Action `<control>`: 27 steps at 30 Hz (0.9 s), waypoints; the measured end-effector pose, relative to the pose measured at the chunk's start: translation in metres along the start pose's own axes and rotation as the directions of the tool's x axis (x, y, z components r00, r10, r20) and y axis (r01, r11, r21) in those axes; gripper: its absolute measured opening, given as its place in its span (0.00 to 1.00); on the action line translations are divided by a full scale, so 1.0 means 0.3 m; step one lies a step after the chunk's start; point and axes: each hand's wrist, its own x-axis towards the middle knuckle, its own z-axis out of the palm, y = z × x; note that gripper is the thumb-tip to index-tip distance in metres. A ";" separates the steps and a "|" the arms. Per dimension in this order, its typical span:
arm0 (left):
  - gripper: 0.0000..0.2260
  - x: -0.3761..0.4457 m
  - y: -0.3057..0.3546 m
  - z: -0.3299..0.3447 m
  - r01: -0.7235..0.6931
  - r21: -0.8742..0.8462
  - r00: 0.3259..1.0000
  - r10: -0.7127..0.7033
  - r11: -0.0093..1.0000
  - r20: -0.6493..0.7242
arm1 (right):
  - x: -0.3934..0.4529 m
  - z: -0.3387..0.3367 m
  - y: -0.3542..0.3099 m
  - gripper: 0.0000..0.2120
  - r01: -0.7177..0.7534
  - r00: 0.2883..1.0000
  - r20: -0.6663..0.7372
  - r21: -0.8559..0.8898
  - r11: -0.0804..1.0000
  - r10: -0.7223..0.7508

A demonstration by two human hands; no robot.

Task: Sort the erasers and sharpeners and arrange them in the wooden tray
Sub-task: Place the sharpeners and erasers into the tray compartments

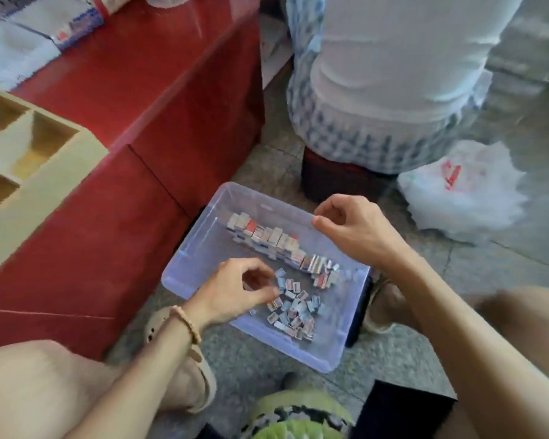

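Note:
A clear plastic bin point(200, 245) sits on the floor between my knees. A row of wrapped erasers point(267, 237) runs along its far side, and a loose pile of small sharpeners point(295, 312) lies nearer to me. My left hand point(235, 293) reaches into the bin with its thumb and fingers curled at the pile's left edge; blur hides whether a piece sits between them. My right hand point(352, 223) is at the bin's far right rim, thumb and forefinger pinching it. The wooden tray point(45, 182) with its bare compartments stands on the red table at the left.
The red table point(124, 122) fills the left side, with paper packets point(45, 30) at its far end. A person in white sits on a dark stool point(339, 182) just beyond the bin. A white plastic bag point(463, 191) lies on the tiled floor at the right.

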 end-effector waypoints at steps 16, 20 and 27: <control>0.20 0.531 -0.402 0.516 0.015 0.340 0.923 -0.144 0.940 0.357 | -0.073 0.340 0.577 0.20 -0.465 0.808 -0.351 0.111 0.878 0.473; 0.26 0.547 -0.514 0.545 -0.013 0.468 0.949 -0.136 0.884 0.284 | -0.073 0.505 0.572 0.34 -0.454 0.778 -0.415 0.148 0.879 0.472; 0.26 0.639 -0.525 0.600 -0.197 0.545 0.901 -0.069 0.815 0.428 | -0.060 0.576 0.595 0.38 -0.452 0.736 -0.531 0.077 0.889 0.420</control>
